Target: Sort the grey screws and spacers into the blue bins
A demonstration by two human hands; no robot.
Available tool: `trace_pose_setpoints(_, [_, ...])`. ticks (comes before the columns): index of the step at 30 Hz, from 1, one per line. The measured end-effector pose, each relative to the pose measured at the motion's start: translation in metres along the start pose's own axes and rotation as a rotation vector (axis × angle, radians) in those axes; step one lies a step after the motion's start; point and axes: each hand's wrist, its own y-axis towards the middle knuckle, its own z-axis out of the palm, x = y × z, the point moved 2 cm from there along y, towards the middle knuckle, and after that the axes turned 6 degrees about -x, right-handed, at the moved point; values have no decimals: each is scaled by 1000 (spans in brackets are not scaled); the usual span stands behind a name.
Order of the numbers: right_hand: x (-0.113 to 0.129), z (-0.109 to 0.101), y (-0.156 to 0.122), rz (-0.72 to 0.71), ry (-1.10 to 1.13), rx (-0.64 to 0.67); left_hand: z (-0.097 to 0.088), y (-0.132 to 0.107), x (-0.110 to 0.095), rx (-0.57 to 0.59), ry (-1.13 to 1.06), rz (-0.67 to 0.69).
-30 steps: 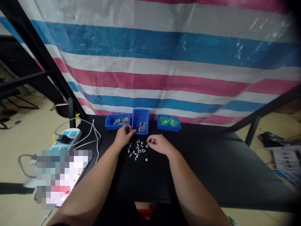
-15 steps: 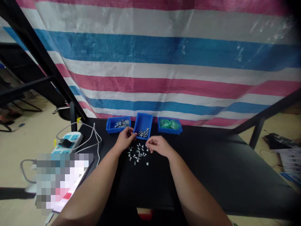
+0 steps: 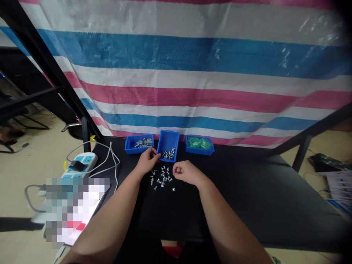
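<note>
Screws (image 3: 161, 179) lie scattered on the black table (image 3: 247, 190), between my hands. My left hand (image 3: 147, 163), at 10 o'clock of the scatter, grips the near corner of the middle blue bin (image 3: 168, 141), which sits at 12 o'clock. My right hand (image 3: 185, 172), at 3 o'clock, is clenched; I cannot tell whether it holds anything.

Both forearms stretched fwd, L hand (image 3: 147, 162) w/ fingers bent, R hand (image 3: 186, 172) curled in loose fist.

Blue bins (image 3: 168, 145), silver screws (image 3: 161, 178), black table (image 3: 247, 190), striped tarp (image 3: 192, 73)
</note>
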Motion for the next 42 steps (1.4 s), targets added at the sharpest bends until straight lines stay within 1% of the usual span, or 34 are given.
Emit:
trace_pose_setpoints(2, [0,3,3,-5,164,-15,0,1,1,-11,-4,-10])
trace_pose_setpoints(3, [1,3,5,-28,270,-54,1,1,1,-10,-11,-16])
trace_pose_setpoints(5, [5,1,7,-92,434,-183,1,1,1,-2,-28,-28])
trace_pose_setpoints(6, [8,0,7,-121,459,-245,1,1,1,1,-33,-33])
trace_pose_setpoints(7, [11,-2,6,-141,435,-277,1,1,0,3,-34,-37])
trace_pose_setpoints(8, [13,-3,5,-151,372,-273,1,1,0,2,-28,-38])
trace_pose_setpoints(10, [17,-3,2,-150,198,-195,1,0,-1,0,-8,-35])
trace_pose_setpoints(12, [19,-2,-2,-128,53,-79,2,-1,-1,0,5,-33])
trace_pose_setpoints(14, [19,0,-4,-102,-33,18,2,-1,-1,1,-5,-37])
trace_pose_setpoints(16, [18,3,-5,-82,-77,81,3,-1,-1,4,-21,-46])
trace_pose_setpoints(17, [17,4,-4,-74,-91,94,3,-1,0,8,-25,-51])
trace_pose_setpoints(21, [15,7,-4,-47,-111,81,3,0,1,20,-25,-64])
trace_pose_setpoints(24, [13,10,-2,-4,-17,122,3,0,0,22,-31,-62])
trace_pose_setpoints(25, [13,10,-1,-5,63,94,3,-1,-1,21,-30,-61])
trace_pose_setpoints(26, [14,10,1,-22,165,26,2,-1,-2,17,-27,-61])
trace_pose_setpoints(28, [16,6,5,-82,365,-185,2,-2,-4,19,-22,-67])
trace_pose_setpoints(29, [18,4,6,-105,429,-279,3,-2,-6,22,-24,-73])
trace_pose_setpoints(30, [18,1,5,-118,451,-337,3,-2,-7,27,-28,-80])
trace_pose_setpoints(31, [19,-2,4,-122,430,-351,3,-2,-8,32,-33,-87])
trace_pose_setpoints(32, [20,-5,2,-118,378,-324,3,-2,-9,34,-40,-90])
trace_pose_setpoints(33, [20,-9,-1,-103,314,-267,3,-2,-9,32,-45,-89])
trace_pose_setpoints(34, [20,-11,-4,-75,253,-179,3,-2,-9,30,-48,-88])
trace_pose_setpoints(37, [20,-12,-16,87,133,178,2,-2,-7,25,-45,-91])
trace_pose_setpoints(39, [21,-7,-21,188,104,361,2,-1,-5,30,-50,-94])
trace_pose_setpoints(40, [23,-4,-23,214,96,414,1,-1,-4,31,-53,-94])
trace_pose_setpoints(42, [25,3,-23,217,82,463,1,0,-2,34,-48,-84])
